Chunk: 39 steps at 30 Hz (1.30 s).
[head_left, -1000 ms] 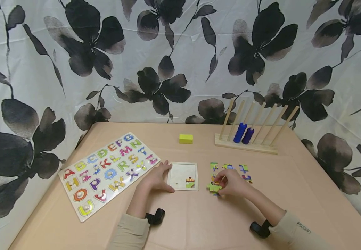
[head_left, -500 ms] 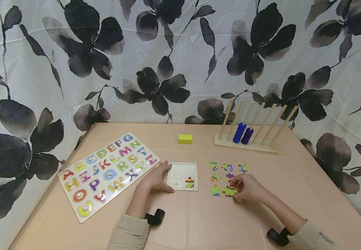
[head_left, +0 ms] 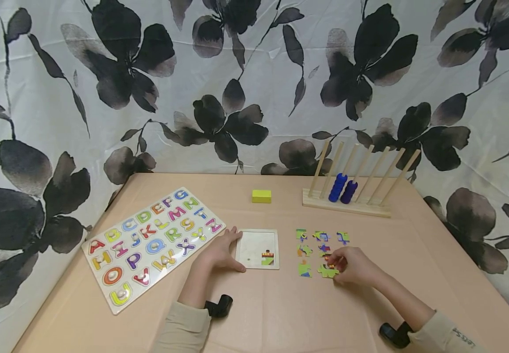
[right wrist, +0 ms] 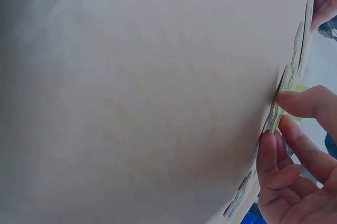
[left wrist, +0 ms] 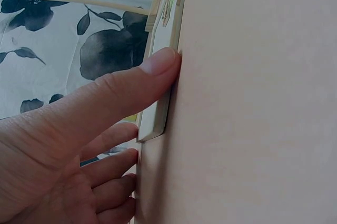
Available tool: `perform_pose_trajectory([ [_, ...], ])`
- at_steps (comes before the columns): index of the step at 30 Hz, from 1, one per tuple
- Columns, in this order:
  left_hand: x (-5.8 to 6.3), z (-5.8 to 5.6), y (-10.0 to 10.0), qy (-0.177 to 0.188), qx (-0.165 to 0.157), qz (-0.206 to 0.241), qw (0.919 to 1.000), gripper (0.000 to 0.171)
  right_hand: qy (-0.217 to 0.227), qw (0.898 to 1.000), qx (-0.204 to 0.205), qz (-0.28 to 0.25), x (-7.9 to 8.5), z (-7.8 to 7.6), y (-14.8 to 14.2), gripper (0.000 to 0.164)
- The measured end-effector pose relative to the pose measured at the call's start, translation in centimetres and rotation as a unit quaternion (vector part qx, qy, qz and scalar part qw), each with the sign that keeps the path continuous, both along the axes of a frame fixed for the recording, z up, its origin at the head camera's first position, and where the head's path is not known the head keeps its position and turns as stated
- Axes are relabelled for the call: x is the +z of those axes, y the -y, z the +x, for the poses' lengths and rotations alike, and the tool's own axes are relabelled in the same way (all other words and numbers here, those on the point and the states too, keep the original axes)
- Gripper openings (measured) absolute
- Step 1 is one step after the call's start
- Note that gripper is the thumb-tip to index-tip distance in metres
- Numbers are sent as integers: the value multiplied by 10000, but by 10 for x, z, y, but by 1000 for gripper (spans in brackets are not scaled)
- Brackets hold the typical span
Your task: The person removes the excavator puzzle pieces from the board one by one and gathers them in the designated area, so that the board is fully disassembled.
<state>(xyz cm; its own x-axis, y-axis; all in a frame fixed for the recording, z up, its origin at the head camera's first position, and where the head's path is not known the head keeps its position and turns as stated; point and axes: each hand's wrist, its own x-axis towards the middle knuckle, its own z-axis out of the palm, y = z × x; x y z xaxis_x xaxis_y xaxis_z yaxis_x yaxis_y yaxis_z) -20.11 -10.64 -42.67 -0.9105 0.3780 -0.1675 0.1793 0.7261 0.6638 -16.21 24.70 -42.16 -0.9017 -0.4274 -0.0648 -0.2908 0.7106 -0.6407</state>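
My left hand (head_left: 221, 252) holds the small white puzzle tray (head_left: 254, 245) by its left side. In the left wrist view the thumb (left wrist: 160, 62) presses the tray's near edge, with the other fingers at its far side. Two joined pieces (head_left: 267, 258) sit in the tray's lower right corner. My right hand (head_left: 355, 267) pinches a green puzzle piece (head_left: 327, 271) at its right edge, close over the table. The right wrist view shows thumb and fingertips on this piece (right wrist: 275, 121) from the side. Several other loose puzzle pieces (head_left: 304, 251) lie in rows beside and beyond it.
An alphabet board (head_left: 153, 247) with knobbed letters lies to the left of the tray. Toward the back are a yellow block (head_left: 261, 196) and a wooden peg rack (head_left: 347, 204) with blue beads (head_left: 338, 188). A floral cloth (head_left: 280, 98) hangs behind the table.
My right hand has moved right with the green puzzle piece, from over the left column of pieces to the bottom of the middle column. My left hand and the tray have stayed put.
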Motion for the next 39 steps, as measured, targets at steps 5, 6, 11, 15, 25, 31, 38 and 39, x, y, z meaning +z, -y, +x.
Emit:
perform_pose_trajectory([
  [5,1,0,0,14,22,12,10000,95,25,10000,-5,77,2,-1,0,25],
  [6,1,0,0,15,25,22,10000,96,36,10000,1,70,2,-1,0,25],
  [11,1,1,0,0,19,36,10000,95,-106,9999,-4,37,4,-1,1,26],
  [15,2,1,0,-10,16,6,10000,95,-376,9993,-37,-64,6,-3,5,28],
  [25,1,1,-1,-11,23,65,10000,94,-455,9975,110,-533,7,-7,34,29],
  [31,1,2,0,-2,14,45,10000,94,-353,9970,79,-683,9,-9,59,31],
  [38,2,2,0,-8,10,7,10000,94,-211,9967,-109,-772,8,-16,89,32],
  [39,2,2,0,-13,2,4,10000,94,-180,9965,-91,-814,8,-18,93,32],
])
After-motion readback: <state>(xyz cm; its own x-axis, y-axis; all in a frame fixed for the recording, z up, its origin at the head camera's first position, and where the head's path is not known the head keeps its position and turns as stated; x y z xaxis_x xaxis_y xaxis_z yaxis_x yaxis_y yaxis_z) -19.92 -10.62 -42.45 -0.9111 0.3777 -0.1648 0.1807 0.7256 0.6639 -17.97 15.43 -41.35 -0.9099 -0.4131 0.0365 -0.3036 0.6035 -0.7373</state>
